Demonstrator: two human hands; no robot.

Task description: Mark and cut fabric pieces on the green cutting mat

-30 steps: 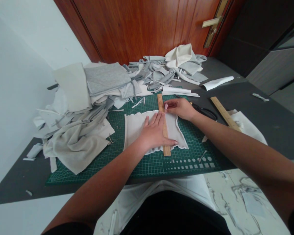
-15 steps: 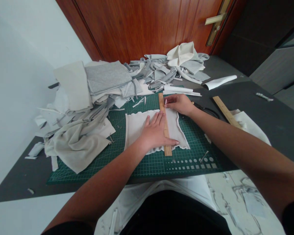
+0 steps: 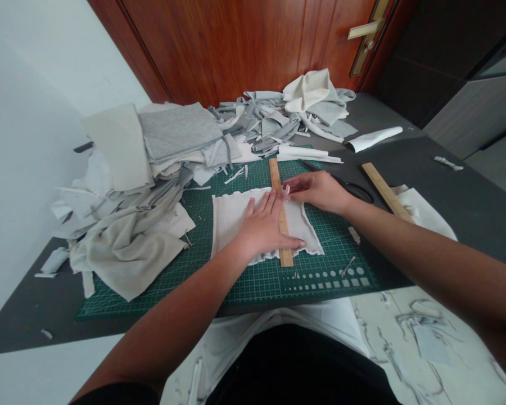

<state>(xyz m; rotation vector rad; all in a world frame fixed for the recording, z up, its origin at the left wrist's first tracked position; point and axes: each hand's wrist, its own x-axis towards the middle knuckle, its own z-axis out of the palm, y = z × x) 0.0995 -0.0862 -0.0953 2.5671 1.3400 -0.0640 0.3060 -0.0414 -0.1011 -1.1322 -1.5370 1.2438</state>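
A pale piece of fabric (image 3: 231,216) with wavy edges lies flat on the green cutting mat (image 3: 244,287). Across it runs a wooden ruler (image 3: 285,257), pointing away from me. My left hand (image 3: 261,228) presses on the ruler and fabric, fingers spread and thumb out to the right. At the ruler's right edge, my right hand (image 3: 316,191) pinches a small pale chalk-like piece (image 3: 287,190), its tip close to the fabric. Black scissors (image 3: 356,192) lie partly hidden behind my right hand and forearm.
Folded fabric (image 3: 179,132) and crumpled cloth (image 3: 130,247) pile up on the left. Grey and white scraps (image 3: 274,121) heap along the back by the door. A second wooden ruler (image 3: 385,191) lies on pale cloth (image 3: 425,211) at right. Thread bits dot the mat.
My right hand has slid toward me along the ruler's edge with the small pale piece. More of the scissors shows behind it. My left hand keeps its place on the ruler.
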